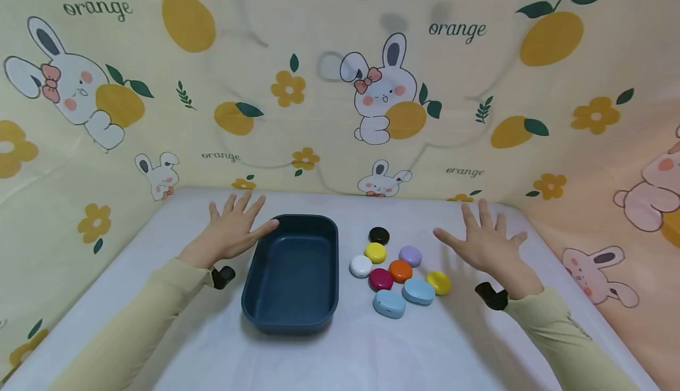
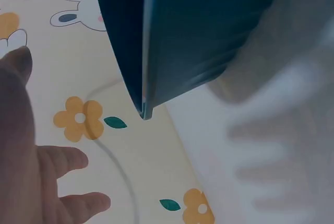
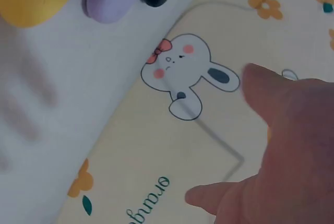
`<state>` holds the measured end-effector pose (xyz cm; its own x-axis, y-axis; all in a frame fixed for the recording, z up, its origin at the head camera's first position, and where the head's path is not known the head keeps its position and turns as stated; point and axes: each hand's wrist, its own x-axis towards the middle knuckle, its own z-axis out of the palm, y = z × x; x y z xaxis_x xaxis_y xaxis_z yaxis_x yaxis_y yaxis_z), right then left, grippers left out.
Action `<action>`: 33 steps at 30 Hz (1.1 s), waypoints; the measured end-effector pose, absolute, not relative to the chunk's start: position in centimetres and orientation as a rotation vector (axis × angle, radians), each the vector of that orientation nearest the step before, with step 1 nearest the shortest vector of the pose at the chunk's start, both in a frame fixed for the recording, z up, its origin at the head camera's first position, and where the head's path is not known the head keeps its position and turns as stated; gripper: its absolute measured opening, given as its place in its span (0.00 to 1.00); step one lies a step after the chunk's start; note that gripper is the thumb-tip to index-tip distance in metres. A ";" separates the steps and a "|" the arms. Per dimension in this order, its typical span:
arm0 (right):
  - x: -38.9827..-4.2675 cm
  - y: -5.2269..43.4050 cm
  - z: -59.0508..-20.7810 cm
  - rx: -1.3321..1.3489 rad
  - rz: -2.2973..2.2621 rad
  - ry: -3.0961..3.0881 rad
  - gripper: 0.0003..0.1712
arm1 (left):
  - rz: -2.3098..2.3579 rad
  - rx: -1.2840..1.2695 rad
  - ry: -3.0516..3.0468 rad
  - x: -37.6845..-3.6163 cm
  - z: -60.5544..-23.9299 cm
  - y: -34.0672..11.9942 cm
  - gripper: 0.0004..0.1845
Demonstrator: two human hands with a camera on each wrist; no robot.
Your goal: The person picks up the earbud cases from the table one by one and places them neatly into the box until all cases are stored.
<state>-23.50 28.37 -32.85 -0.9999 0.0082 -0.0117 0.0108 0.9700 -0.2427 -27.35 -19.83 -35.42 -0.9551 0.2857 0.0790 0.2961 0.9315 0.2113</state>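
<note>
With fingers spread, my left hand (image 1: 231,230) hovers by the left rim of a dark blue rectangular tub (image 1: 289,284); in the head view its thumb overlaps the rim, but the left wrist view shows a gap. My right hand (image 1: 491,243) is held in the air, fingers splayed and holding nothing. Between the hands lies a group of glossy rounded pieces: black (image 1: 379,235), white (image 1: 361,266), purple (image 1: 411,256), orange (image 1: 401,271) and dark red (image 1: 381,279) discs, two yellow discs (image 1: 438,283), and two light blue oval pieces (image 1: 418,292). The right hand is nearest the yellow and purple ones.
A white-covered table (image 1: 350,361) carries the tub and pieces. Behind and beside it hangs a cream cloth (image 1: 297,19) printed with rabbits, oranges and flowers. Each wrist wears a small black camera (image 1: 491,296).
</note>
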 end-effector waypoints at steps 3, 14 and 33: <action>-23.4 28.8 -32.8 0.026 -0.426 3.084 0.65 | -0.429 -0.477 -3.027 -27.2 -35.3 -19.8 0.49; -22.0 30.1 -33.4 -0.079 -0.945 3.028 0.40 | -0.968 -0.485 -2.936 -24.2 -36.5 -20.6 0.39; -20.0 29.9 -37.7 0.103 -1.455 2.744 0.35 | -1.541 -0.220 -2.816 -21.8 -39.9 -20.2 0.34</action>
<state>-20.03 29.92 -37.71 -0.9972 0.0422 -0.0613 0.0744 0.5595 -0.8255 -21.76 -20.24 -39.89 -0.9878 0.1559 -0.0010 0.0832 0.5325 0.8423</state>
